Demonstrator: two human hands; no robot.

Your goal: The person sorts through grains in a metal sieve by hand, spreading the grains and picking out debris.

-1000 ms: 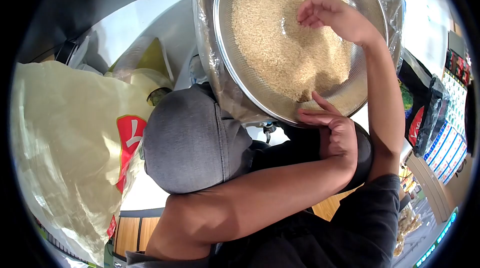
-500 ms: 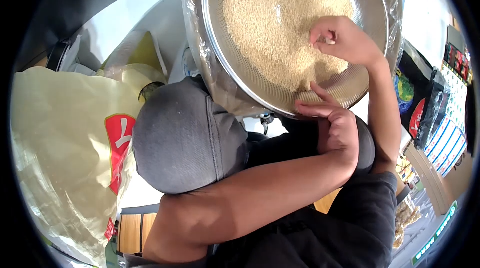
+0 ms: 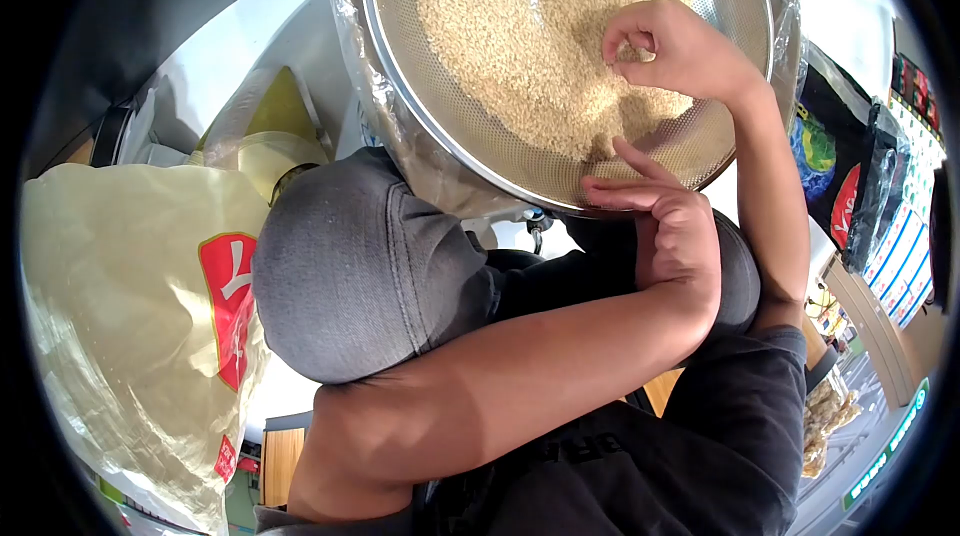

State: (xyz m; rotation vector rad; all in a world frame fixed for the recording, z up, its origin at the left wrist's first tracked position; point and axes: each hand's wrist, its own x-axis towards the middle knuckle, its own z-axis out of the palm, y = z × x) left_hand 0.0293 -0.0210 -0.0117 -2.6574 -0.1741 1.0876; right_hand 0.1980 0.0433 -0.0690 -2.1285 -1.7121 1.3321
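The right hand (image 3: 672,51) curls finger to thumb, whether pinching anything one cannot tell; beneath it lie pale, coarse grains (image 3: 530,46) in a round metal-mesh sieve (image 3: 455,118). Nearer the body, the left hand (image 3: 668,226) spreads open at its smooth rim (image 3: 398,86).

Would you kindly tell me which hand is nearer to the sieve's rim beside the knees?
The left hand: it is at that rim, while the right hand is farther in, over the grain.
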